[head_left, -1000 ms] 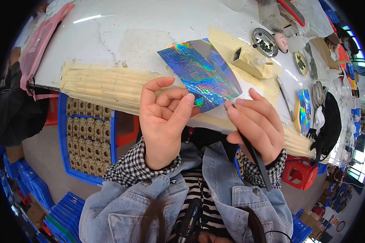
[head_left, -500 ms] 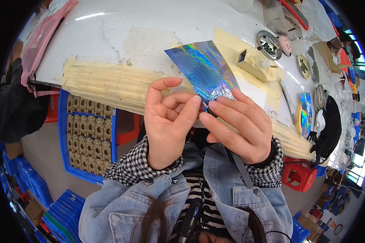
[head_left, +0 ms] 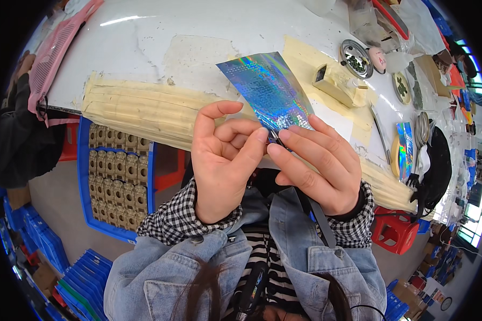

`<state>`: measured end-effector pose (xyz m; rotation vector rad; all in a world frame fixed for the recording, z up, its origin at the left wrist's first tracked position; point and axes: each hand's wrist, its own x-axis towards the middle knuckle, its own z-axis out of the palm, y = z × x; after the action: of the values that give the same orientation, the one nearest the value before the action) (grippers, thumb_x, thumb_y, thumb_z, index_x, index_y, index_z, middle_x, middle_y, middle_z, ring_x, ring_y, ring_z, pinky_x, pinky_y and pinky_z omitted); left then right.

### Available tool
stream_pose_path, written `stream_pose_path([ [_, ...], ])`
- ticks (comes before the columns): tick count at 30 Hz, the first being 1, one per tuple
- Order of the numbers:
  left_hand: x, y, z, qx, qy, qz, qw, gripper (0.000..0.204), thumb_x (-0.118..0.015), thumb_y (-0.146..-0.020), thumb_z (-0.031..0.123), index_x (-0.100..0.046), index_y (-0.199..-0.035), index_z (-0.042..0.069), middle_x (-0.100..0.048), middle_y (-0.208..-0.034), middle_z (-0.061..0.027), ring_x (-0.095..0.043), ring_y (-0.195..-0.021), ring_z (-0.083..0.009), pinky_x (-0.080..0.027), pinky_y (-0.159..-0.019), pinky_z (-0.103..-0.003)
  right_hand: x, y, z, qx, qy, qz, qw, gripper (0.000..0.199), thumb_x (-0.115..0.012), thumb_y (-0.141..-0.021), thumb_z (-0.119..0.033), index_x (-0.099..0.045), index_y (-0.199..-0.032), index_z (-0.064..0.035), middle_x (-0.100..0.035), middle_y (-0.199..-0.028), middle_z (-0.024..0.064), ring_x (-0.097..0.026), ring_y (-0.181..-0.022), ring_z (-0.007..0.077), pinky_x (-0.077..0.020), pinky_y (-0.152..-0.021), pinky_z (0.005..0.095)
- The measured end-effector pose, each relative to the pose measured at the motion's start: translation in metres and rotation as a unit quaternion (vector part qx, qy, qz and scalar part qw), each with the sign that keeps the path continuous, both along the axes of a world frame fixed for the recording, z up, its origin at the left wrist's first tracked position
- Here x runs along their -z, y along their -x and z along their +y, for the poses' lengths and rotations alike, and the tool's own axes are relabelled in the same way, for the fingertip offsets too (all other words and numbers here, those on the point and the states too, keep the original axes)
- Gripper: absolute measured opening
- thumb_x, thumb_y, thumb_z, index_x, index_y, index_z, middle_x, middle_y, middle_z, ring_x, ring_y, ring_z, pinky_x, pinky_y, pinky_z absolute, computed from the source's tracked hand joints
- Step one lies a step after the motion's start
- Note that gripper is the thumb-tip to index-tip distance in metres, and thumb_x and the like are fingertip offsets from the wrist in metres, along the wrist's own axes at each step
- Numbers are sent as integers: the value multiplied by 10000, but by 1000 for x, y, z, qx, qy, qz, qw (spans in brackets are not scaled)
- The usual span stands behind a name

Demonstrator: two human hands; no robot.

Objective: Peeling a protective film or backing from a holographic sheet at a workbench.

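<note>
A shiny holographic sheet [head_left: 270,88] covered in rows of small marks is held up in front of me over the table edge. My left hand [head_left: 222,160] pinches its near edge between thumb and forefinger, the other fingers curled loosely. On the other side, my right hand [head_left: 321,166] has its fingertips around slim dark tweezers [head_left: 275,137], whose narrow tips meet the sheet's near edge beside my left thumb. Whatever small piece may be at the tips is too small to make out.
A cream block-like fixture [head_left: 337,88] sits on the table beyond my right hand. Near it are a round metal dish [head_left: 356,59] with dark small parts and a knife-like tool [head_left: 381,134]. A blue crate [head_left: 85,176] of metallic housings stands low at left, beside a pink basket [head_left: 59,59].
The sheet has tilted slightly, so its reflections are now bluer. My right hand and the tweezers have shifted a little; my left hand keeps its pinch.
</note>
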<state>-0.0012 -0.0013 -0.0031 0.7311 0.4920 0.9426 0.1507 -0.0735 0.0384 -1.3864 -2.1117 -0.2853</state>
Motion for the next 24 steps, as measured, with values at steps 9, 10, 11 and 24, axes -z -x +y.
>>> stream_pose_path([
  [9, 1, 0, 0, 1, -4, -3, 1000, 445, -576, -876, -109, -355, -1244, 12, -641, -964, -113, -635, -884, -119, -543, -747, -236, -2, 1, 0, 1, 3, 10, 1000, 309, -703, -805, -221, -689, -1068, -60, -667, -1008, 100, -665, -924, 237, -541, -906, 426],
  [10, 1, 0, 0, 2, -4, -2, 1000, 446, -576, -876, -109, -355, -1244, 12, -641, -965, -113, -635, -884, -119, -544, -744, -237, -2, 1, 0, 1, 3, 11, 1000, 310, -703, -805, -222, -689, -1068, -59, -668, -1007, 101, -665, -925, 237, -541, -905, 425],
  [11, 1, 0, 0, 3, -4, -2, 1000, 447, -577, -876, -109, -355, -1244, 12, -640, -965, -112, -634, -883, -118, -544, -742, -235, -1, 1, 0, 1, 2, 11, 1000, 311, -704, -805, -222, -689, -1069, -59, -669, -1007, 102, -665, -925, 237, -541, -904, 424],
  [24, 2, 0, 0, 2, -17, 3, 1000, 441, -577, -877, -109, -355, -1238, 14, -639, -963, -105, -635, -869, -111, -542, -720, -222, -2, 1, 1, 1, 15, 22, 1000, 332, -726, -778, -196, -687, -1064, -33, -675, -975, 116, -673, -889, 244, -542, -896, 425],
])
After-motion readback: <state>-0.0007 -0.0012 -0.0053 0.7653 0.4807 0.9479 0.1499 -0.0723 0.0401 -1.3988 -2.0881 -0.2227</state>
